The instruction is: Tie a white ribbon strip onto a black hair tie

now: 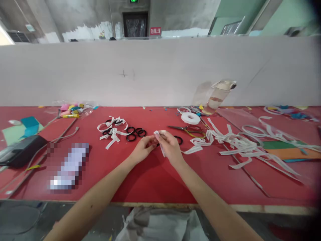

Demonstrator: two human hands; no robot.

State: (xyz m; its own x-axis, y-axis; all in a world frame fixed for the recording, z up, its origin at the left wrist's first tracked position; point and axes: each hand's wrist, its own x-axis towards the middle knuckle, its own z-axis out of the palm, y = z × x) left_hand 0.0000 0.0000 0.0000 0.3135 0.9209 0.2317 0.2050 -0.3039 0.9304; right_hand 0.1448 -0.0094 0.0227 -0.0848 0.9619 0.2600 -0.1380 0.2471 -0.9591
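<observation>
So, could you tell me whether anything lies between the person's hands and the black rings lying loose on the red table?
Nothing visible does. The left hand and right hand pinch a white ribbon strip, and bare red table separates them from the loose black rings just beyond the left hand.

Open red table toward the near edge, clutter toward the far edge

Bare table (pixel 150 180) lay along the near edge; black rings (pixel 135 132), scissors (pixel 188 130), a tape roll (pixel 190 117) blocked the far side, white strips (pixel 240 142) crowded the right end
</observation>
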